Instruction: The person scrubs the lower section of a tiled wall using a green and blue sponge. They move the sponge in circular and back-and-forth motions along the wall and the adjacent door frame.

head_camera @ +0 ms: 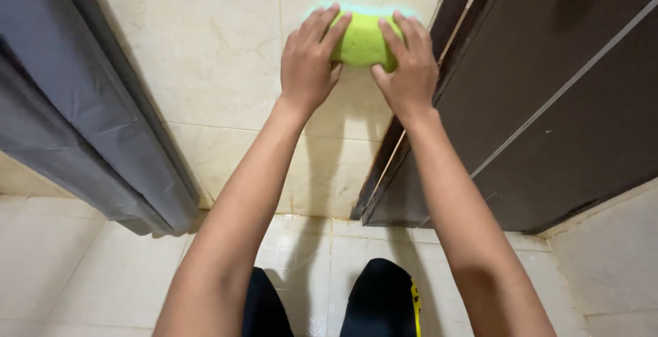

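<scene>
Currently logged, all places given relative to the green sponge (362,41):

- Green sponge: pressed flat against the cream wall tile (205,56), high on the wall between two dark frames.
- Left hand (308,63): on the sponge's left end, grip closed over its edge, fingers draped across the top.
- Right hand (408,70): on the sponge's right end, grip clamped likewise, thumb tucked under.
- Dark brown door (548,104): just right of the sponge, edge almost touching my right hand.
- Grey panel (68,104): well left of the sponge.
- Tiled floor (103,275): far below it, looking glossy near my dark trouser legs (380,303).

Progress, as I judge it: wiping is underway; I see no suds or streaks, so I cannot tell how much of the wall is covered.
</scene>
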